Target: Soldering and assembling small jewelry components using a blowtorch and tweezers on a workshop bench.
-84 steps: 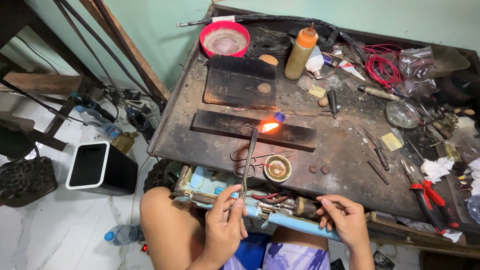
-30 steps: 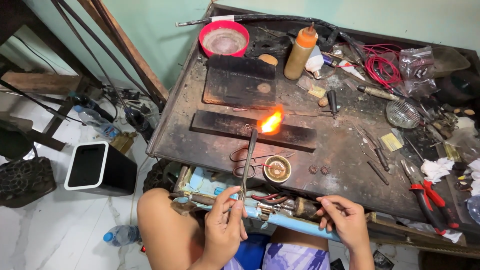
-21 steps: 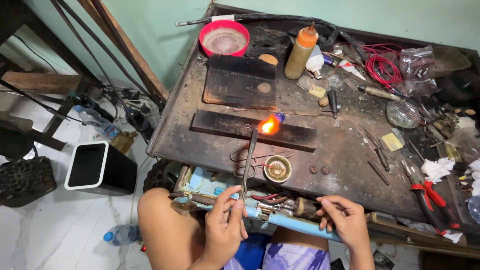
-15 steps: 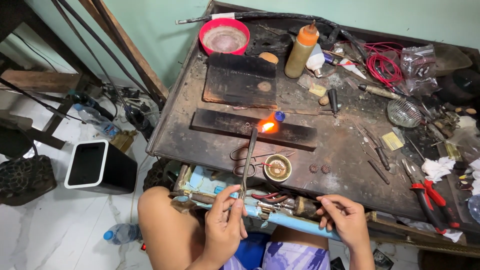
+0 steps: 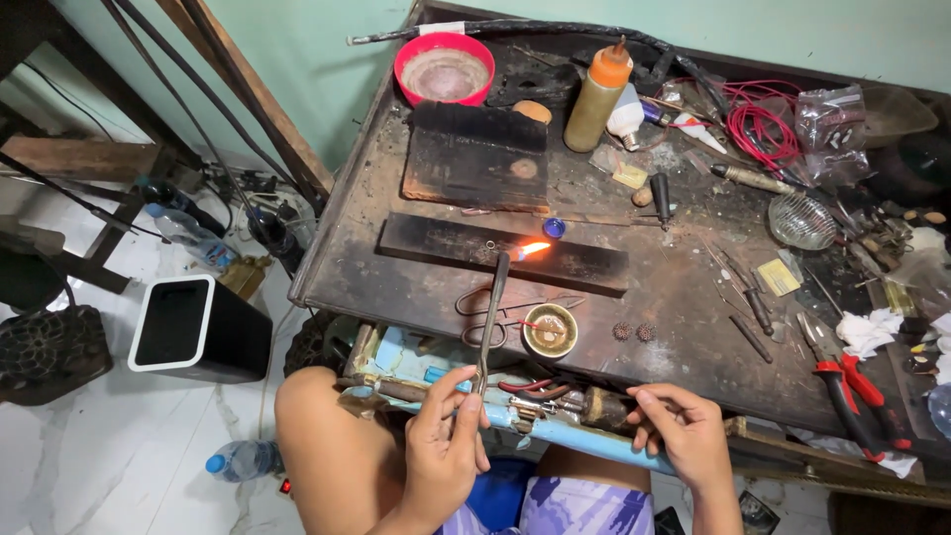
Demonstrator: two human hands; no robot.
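The dark metal tabletop (image 5: pixel 416 277) is scorched, rough and matt, with sooty staining. The long black charred block (image 5: pixel 436 243) on it looks matt and burnt, as does the wider blackened slab (image 5: pixel 474 159) behind it. The thin metal torch tube (image 5: pixel 489 317), held in the left hand (image 5: pixel 443 451), is dull grey and smooth. The round red plastic bowl (image 5: pixel 408 61) is glossy at the rim, crusted inside. The orange plastic squeeze bottle (image 5: pixel 596 94) is smooth and grimy. The red-handled pliers (image 5: pixel 842 381) have glossy plastic grips. The white crumpled tissue paper (image 5: pixel 864 332) is soft and matt. The white floor tiles (image 5: pixel 119 456) are glossy and marbled.
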